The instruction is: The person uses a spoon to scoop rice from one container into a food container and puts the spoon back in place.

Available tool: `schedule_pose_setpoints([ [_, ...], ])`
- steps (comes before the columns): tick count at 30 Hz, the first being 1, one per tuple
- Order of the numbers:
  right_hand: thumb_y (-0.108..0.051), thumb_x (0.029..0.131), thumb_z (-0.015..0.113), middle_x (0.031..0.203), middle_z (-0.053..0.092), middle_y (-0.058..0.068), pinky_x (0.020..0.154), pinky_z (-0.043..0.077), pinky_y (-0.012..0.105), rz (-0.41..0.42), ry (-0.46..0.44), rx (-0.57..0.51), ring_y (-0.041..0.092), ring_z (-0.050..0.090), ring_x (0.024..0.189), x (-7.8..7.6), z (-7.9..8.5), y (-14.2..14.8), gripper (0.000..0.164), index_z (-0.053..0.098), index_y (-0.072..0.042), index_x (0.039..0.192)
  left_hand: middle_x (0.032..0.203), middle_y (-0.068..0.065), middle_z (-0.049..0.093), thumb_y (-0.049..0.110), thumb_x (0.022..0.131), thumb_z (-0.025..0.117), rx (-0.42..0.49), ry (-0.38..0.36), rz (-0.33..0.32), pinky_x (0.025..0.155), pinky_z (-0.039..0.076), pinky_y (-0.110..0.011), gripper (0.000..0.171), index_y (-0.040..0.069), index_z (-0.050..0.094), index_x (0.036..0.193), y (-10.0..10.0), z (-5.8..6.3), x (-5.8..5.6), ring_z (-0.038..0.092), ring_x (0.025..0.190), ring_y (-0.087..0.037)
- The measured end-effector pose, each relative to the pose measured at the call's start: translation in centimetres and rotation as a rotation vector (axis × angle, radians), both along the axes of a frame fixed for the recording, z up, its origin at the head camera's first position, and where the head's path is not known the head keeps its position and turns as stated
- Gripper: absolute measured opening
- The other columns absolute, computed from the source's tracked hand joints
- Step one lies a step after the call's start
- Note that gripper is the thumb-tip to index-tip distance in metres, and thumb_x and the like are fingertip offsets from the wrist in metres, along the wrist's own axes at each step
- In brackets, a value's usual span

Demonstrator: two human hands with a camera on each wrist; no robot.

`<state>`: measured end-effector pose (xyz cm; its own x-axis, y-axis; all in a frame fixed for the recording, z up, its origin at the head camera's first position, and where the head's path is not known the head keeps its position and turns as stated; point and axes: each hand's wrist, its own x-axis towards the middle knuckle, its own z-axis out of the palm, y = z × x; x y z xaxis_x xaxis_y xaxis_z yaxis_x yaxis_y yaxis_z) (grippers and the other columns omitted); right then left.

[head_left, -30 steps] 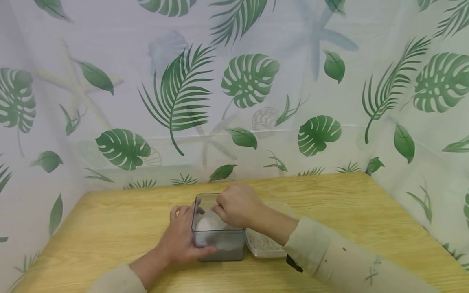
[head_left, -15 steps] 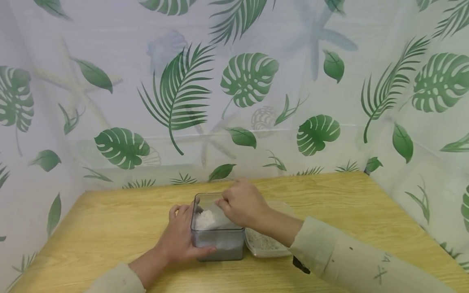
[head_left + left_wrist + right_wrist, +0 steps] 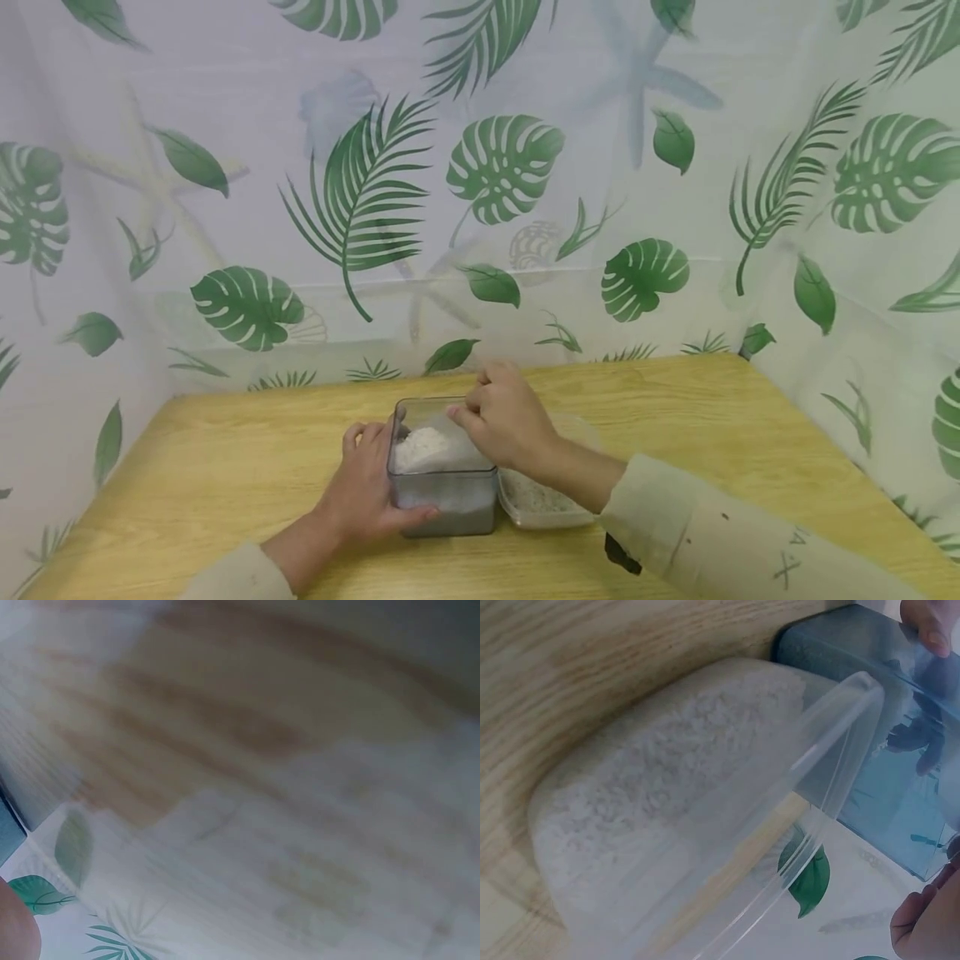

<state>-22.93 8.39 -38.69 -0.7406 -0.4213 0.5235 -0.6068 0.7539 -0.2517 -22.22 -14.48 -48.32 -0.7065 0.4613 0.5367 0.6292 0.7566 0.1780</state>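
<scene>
A see-through grey-blue box (image 3: 450, 504) stands on the table, with a white grainy heap (image 3: 422, 450) inside toward its left. My left hand (image 3: 363, 492) grips the box's left side, thumb along the front wall and fingers behind. Over the box's right rim is my right hand (image 3: 510, 417), curled, thumb against the fingers; what it pinches is hidden. In the right wrist view, its fingers (image 3: 915, 907) show beside the box wall. Close on the right sits a clear plastic container (image 3: 551, 521) of rice (image 3: 667, 765), partly under my right forearm.
The wooden table (image 3: 247, 450) meets a leaf-printed curtain (image 3: 420, 183) at the back and sides. A dark object (image 3: 622, 554) shows beneath the right sleeve. The left wrist view is mostly a blurred sleeve or cloth.
My right hand has shifted slightly up and right, out from deeper inside the box. More of the white heap shows now. The left hand keeps its grip.
</scene>
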Motion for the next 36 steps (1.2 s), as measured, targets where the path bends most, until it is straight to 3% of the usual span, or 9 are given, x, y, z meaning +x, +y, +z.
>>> schedule_pose_setpoints([
  [6,-0.030,0.093,0.068,0.075,0.049,-0.003,0.077,0.040,0.034,-0.012,-0.035,-0.044,0.016,0.043,0.078,-0.1,-0.4,0.2,0.050,0.054,-0.018,0.047,0.121,-0.011,0.059,0.091,0.075,0.047,-0.003,0.015,-0.004,0.102,0.025,-0.051,0.125,-0.006,0.024,0.152,-0.1,-0.1,-0.1,0.052,0.114,-0.025],
  [21,-0.028,0.092,0.070,0.076,0.048,-0.002,0.073,0.041,0.031,-0.012,-0.035,-0.115,0.015,0.042,0.077,0.1,-0.3,1.3,0.044,0.060,-0.018,0.051,0.121,-0.010,0.058,0.093,0.076,0.036,0.005,0.008,-0.033,0.103,0.023,-0.053,0.128,-0.007,0.020,0.154,0.1,0.4,-0.1,0.051,0.113,-0.027],
  [36,-0.026,0.092,0.071,0.075,0.046,-0.001,0.072,0.042,0.030,-0.015,-0.066,-0.174,0.013,0.043,0.075,-0.1,0.2,2.2,0.050,0.048,-0.017,0.048,0.119,-0.014,0.057,0.094,0.076,0.033,-0.006,0.022,-0.015,0.103,0.023,-0.053,0.127,-0.007,0.021,0.153,-0.1,0.1,0.0,0.052,0.113,-0.028],
])
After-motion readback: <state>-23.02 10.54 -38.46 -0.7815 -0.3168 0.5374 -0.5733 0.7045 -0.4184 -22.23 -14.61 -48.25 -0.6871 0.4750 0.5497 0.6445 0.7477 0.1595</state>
